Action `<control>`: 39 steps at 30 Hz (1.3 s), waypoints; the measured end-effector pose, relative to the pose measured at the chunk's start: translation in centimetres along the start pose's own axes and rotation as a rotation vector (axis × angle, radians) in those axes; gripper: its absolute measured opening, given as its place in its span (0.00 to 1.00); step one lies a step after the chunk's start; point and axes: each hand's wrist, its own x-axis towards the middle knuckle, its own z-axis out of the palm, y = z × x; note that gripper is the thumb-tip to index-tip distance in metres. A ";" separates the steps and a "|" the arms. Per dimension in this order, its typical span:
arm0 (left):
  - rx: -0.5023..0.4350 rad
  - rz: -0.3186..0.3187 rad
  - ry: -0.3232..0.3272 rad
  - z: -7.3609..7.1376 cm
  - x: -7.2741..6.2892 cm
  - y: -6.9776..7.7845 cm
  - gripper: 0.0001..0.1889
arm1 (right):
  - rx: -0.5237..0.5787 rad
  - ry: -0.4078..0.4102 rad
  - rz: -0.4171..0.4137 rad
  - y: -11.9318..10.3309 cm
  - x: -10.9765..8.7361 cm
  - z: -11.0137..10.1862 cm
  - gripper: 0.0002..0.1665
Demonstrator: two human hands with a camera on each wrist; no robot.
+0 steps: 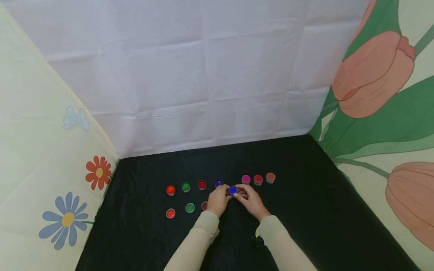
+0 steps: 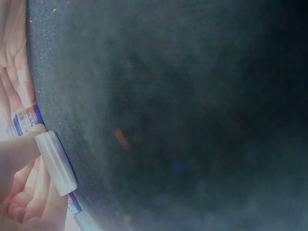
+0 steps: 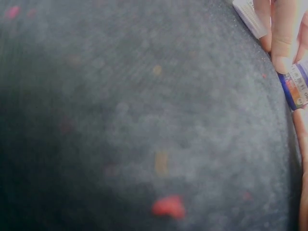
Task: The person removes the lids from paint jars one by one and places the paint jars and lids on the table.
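Observation:
A small paint jar with a bright blue top [image 1: 233, 190] is between both hands. The left hand [image 1: 218, 200] pinches it from the left with thumb and fingers. From the right, the right hand [image 1: 252, 203] grips the same jar. Up close, the right wrist view shows its printed label [image 3: 296, 85] with fingertips above and below. A clear ridged lid [image 2: 57, 162] overlaps the left hand just below the thumb in the left wrist view. Right behind the left fingers stands a dark blue jar [image 1: 218, 183].
Orange [image 1: 170, 190], green [image 1: 185, 187] and red [image 1: 202, 184] jars line the back left. Round lids, orange [image 1: 170, 213], green [image 1: 190, 207] and dark red [image 1: 204, 205], lie in front. Pink [image 1: 245, 179], red [image 1: 258, 180] and orange-brown [image 1: 270, 178] jars stand right on the black cloth [image 1: 315, 210].

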 end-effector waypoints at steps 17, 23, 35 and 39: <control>0.031 0.007 0.007 0.3 0.2 -0.1 0.12 | -0.052 0.007 -0.043 0.1 -0.1 -0.1 0.21; 0.030 0.010 0.005 0.2 0.1 -0.1 0.12 | -0.039 0.007 -0.032 0.3 0.2 0.1 0.22; 0.030 0.018 0.016 0.3 0.1 -0.2 0.12 | -0.042 -0.006 0.000 0.1 0.0 -0.2 0.17; 0.027 0.009 0.009 0.3 0.1 -0.2 0.12 | -0.048 -0.018 -0.013 0.0 -0.1 -0.4 0.19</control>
